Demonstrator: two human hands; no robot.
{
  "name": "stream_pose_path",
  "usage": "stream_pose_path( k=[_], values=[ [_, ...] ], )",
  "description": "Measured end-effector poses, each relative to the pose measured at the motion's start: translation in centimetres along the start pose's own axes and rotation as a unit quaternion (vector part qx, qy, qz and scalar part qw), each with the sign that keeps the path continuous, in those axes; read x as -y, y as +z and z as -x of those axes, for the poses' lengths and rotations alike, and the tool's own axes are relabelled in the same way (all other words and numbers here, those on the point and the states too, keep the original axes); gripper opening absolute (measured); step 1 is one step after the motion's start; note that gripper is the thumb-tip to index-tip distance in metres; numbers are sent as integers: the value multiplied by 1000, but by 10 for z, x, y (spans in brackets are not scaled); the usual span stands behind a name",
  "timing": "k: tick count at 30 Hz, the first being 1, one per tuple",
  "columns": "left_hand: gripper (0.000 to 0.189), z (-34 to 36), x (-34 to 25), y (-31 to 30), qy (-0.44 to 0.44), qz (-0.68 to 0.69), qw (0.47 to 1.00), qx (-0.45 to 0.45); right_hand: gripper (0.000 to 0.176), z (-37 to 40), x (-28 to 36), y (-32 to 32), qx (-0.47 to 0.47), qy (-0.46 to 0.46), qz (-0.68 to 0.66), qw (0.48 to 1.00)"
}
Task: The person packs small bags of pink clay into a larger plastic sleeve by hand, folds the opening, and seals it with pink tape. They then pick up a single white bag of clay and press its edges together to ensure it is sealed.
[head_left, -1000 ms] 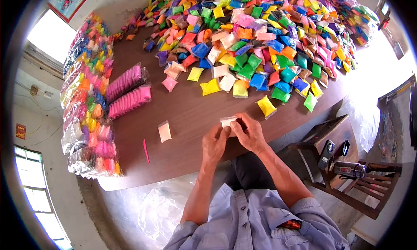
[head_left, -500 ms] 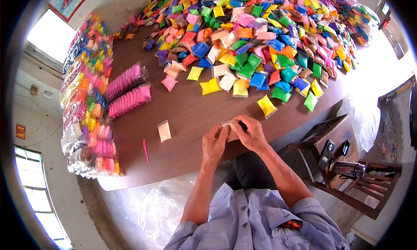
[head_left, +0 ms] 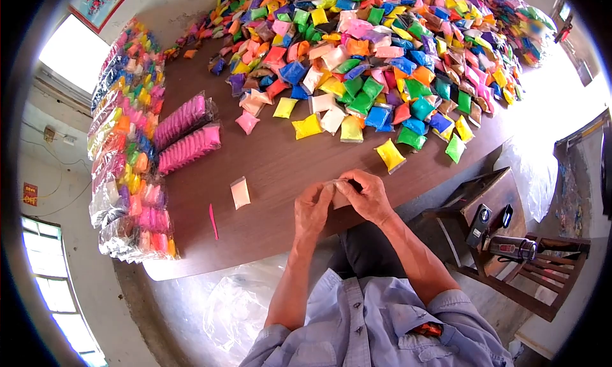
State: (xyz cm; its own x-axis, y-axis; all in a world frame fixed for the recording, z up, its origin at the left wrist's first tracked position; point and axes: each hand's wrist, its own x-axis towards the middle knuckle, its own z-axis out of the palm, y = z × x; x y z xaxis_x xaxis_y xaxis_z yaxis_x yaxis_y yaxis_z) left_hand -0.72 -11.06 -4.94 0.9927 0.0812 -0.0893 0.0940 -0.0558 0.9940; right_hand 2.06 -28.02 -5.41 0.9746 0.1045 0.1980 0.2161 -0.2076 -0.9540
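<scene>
My left hand (head_left: 311, 208) and my right hand (head_left: 367, 196) meet near the table's front edge, fingers pinched on one small peach-coloured packet (head_left: 340, 201). Fingers and thumbs cover most of that packet. To the left, a pale peach packet (head_left: 240, 194) lies flat on the brown table (head_left: 274, 157). Beside it is a thin pink stick-shaped tool (head_left: 213, 222). Closest to my right hand on the table is a yellow packet (head_left: 390, 155).
A large heap of coloured packets (head_left: 363, 61) covers the far side. Two bags of pink packets (head_left: 189, 149) lie left, beside stacked bags of mixed packets (head_left: 131, 157). At right, a wooden chair (head_left: 548, 284) bears a dark flask (head_left: 513, 248).
Both hands stay in nearly the same place, with the fingers and thumbs shifted slightly on the packet. Nothing else on the table has moved.
</scene>
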Motion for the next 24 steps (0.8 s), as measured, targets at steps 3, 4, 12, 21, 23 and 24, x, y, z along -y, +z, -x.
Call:
stream_pose_path(
  k=[3, 4, 12, 21, 23, 24],
  values=[
    [25, 1, 1, 0, 4, -36, 999, -16, 15, 0, 2, 1, -7, -6, -5, 1000],
    [25, 0, 5, 0, 2, -15, 1000, -28, 15, 0, 1, 1, -8, -6, -4, 1000],
    [28, -1, -8, 4, -11, 7, 1000, -24, 14, 0, -9, 2, -31, -12, -3, 999],
    [30, -4, 10, -1, 37, -133, 990, -28, 16, -2, 1, 6, -32, -20, 27, 999],
    [33, -2, 8, 0, 34, -103, 993, -39, 16, -3, 3, 2, -15, -6, 34, 999],
    [33, -2, 8, 1, 34, -103, 993, -38, 16, -3, 4, 1, 2, 8, 40, 999]
  ],
)
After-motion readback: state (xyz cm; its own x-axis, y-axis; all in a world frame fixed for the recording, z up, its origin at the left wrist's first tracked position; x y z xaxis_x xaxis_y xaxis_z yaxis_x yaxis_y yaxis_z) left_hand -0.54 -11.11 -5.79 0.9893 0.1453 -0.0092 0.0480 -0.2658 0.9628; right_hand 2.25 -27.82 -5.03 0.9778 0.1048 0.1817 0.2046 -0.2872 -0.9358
